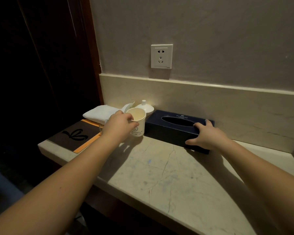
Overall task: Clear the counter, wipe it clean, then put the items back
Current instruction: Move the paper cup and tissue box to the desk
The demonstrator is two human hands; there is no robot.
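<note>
Landmark is the tissue box (pixel 175 128), dark blue, lying near the backsplash on the counter (pixel 176 180), long axis running left-right, slightly angled, right end nearer the person.

Far left of the box: a brown mat (pixel 73 135) with orange edge is sitting at the counter's left end. Behind it, still left of the box, a folded white towel (pixel 98 113) is lying. Just left of the box and behind the cup, a white lidded bowl (pixel 145 107) is standing by the backsplash.

Left hand (pixel 117 124) is wrapping around the paper cup (pixel 137 122), fingers curled on its side, thumb at the rim. Cup is upright, just beside the box's left end; whether it is touching the counter cannot be told.

Right hand (pixel 205 135) is gripping the box's right end, fingers spread over the top edge, thumb down the front face. Box is resting on the counter.

Above the box, a wall socket (pixel 161 56) is sitting on the wall.

Judgement: both items are already in hand, each hand on its nearer item, so the next move turns on lifting. The box's length is stretching leftward away from the right palm, so an end-grip lift will likely let the left end droop toward the cup. Unclear whether this is clearing or putting back.
</note>
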